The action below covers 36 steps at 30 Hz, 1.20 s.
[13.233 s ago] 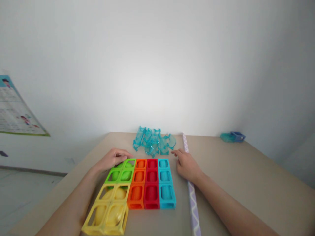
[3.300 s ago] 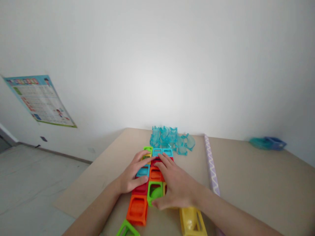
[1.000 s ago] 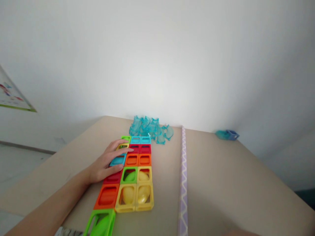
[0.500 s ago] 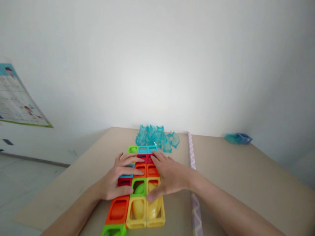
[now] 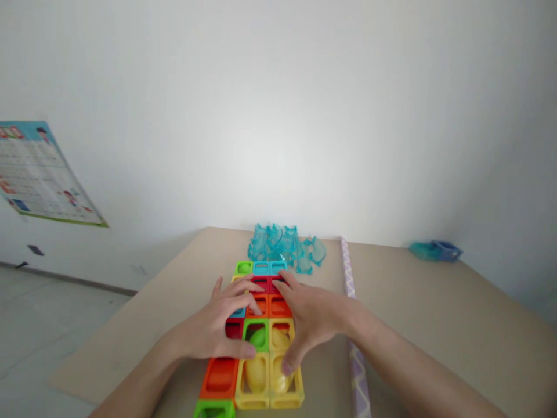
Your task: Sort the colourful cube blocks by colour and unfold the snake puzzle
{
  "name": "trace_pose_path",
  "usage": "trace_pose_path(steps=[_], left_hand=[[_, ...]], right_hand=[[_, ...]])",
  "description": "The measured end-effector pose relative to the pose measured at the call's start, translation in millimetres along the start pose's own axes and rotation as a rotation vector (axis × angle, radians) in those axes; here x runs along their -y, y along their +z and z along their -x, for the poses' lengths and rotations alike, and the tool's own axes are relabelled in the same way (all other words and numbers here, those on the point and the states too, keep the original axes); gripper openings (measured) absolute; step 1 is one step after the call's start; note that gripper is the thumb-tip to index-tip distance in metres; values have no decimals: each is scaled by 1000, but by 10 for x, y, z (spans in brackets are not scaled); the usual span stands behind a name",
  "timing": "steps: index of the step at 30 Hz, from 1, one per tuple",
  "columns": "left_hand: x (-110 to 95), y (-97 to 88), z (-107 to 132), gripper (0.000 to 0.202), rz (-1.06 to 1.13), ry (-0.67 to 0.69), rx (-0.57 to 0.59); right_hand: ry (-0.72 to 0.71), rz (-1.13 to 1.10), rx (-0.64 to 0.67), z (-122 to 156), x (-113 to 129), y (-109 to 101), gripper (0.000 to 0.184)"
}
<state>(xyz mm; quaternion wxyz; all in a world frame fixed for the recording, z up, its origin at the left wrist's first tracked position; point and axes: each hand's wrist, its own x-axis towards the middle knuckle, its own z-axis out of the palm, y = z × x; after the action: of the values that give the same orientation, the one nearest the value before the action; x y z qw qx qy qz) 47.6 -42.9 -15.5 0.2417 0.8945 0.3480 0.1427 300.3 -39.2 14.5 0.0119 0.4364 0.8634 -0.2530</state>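
Rows of coloured plastic block frames (image 5: 260, 323) in green, blue, red, orange and yellow lie joined on the table in front of me. My left hand (image 5: 217, 328) rests over their left side, fingers spread, with the thumb near a green block (image 5: 266, 335). On the right side, my right hand (image 5: 311, 322) lies with its fingers apart, fingertips on the red row and thumb over a yellow block (image 5: 287, 402). Neither hand grasps a block. Parts of the left column are hidden under my left hand.
Behind the blocks, clear turquoise plastic pieces (image 5: 278, 244) are heaped by the wall. A purple patterned strip (image 5: 348, 270) runs along the table to the right. A blue basket (image 5: 446, 251) stands at the far right. A poster (image 5: 47, 180) hangs on the left wall.
The whole view has shifted, so everything sits slightly further right. My right thumb has slid down toward the nearest yellow block, and my left fingers are more bent.
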Motion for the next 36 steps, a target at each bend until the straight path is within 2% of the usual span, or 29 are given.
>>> trace_pose_path(steps=[8,15,24,30,36], left_hand=[[20,-14,-6,54,4,27,22],[42,5,17,55,22,2,3],[25,5,17,55,27,-11,23],[10,-4,29,55,24,-29,49],[46,4,121,50,50,1,-24]], right_hand=[[15,11,83,123,-11,-112,142],[123,143,-56,106,206,53,123],[134,207,-92,139,256,137,116],[168,240,-74,180,400,101,114],[203,208,-134,289,502,112,103]])
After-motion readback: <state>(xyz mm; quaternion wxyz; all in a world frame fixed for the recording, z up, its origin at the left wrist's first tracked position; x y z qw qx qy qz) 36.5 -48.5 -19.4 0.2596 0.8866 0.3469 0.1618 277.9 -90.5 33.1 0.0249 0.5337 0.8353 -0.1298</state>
